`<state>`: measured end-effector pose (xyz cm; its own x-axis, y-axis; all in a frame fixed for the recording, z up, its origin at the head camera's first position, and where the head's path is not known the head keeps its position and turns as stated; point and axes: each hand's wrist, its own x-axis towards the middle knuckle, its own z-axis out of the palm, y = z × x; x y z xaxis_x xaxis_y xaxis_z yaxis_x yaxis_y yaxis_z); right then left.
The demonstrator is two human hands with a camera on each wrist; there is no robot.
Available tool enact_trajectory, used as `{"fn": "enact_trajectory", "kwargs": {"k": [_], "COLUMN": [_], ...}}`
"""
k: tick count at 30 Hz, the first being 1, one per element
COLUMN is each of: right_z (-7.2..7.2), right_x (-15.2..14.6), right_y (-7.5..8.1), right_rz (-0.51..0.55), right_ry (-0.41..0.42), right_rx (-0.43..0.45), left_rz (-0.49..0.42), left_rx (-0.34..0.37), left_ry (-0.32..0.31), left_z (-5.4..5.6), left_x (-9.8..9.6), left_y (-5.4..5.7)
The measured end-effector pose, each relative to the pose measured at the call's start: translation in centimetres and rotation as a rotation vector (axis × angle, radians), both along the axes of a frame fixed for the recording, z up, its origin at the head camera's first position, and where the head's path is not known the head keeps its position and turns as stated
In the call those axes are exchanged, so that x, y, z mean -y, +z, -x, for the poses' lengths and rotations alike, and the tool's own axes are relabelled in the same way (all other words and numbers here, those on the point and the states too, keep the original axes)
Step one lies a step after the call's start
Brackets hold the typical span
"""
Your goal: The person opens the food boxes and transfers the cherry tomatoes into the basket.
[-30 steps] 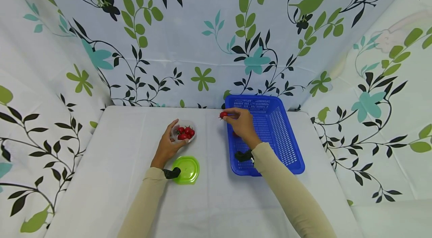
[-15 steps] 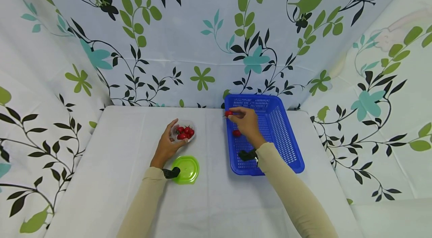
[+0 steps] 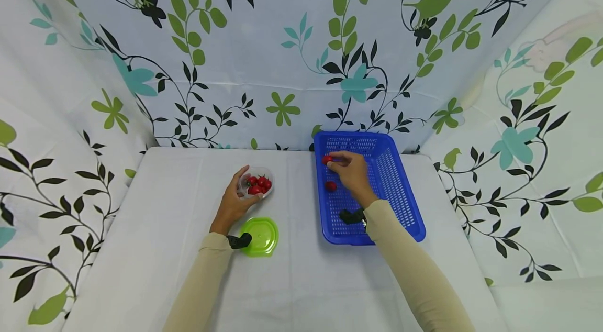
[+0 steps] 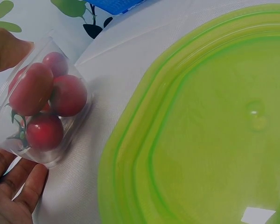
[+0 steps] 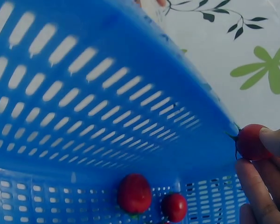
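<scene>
My left hand (image 3: 233, 206) holds a small clear plastic container (image 3: 269, 173), thumb and fingers on opposite sides. Several red cherry tomatoes (image 4: 67, 95), some with green stems, fill it. My right hand (image 3: 353, 174) pinches one cherry tomato (image 5: 252, 141) between thumb and fingers; its green stem points away from the fingertips. In the head view this tomato overlaps the far left part of the blue plastic basket (image 3: 398, 185). Inside the basket, the right wrist view shows a larger cherry tomato (image 5: 134, 193) beside a smaller cherry tomato (image 5: 175, 207), low down near the wall.
A translucent green lid (image 3: 265, 238) lies on the white-covered table (image 3: 155, 248), just in front of the container and close to my left wrist. Patterned curtains (image 3: 301, 59) rise behind the table and along both sides.
My right hand has moved rightward with its cherry tomato, from beyond the basket's left rim to over the basket. A cherry tomato in the basket has come into fuller view. The left hand stays put.
</scene>
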<state>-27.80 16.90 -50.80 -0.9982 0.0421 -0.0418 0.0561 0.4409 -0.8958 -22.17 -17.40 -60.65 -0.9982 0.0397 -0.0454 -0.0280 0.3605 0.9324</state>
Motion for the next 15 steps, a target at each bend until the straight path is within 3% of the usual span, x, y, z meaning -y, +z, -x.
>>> {"fn": "enact_trajectory", "kwargs": {"k": [15], "right_z": [0.0], "right_x": [-2.0], "right_y": [-0.8], "right_rz": [-0.007], "right_ry": [-0.049], "right_rx": [0.089], "left_rz": [0.0], "left_rx": [-0.008], "left_ry": [-0.004], "left_z": [0.1], "left_x": [0.1], "left_y": [-0.3]}}
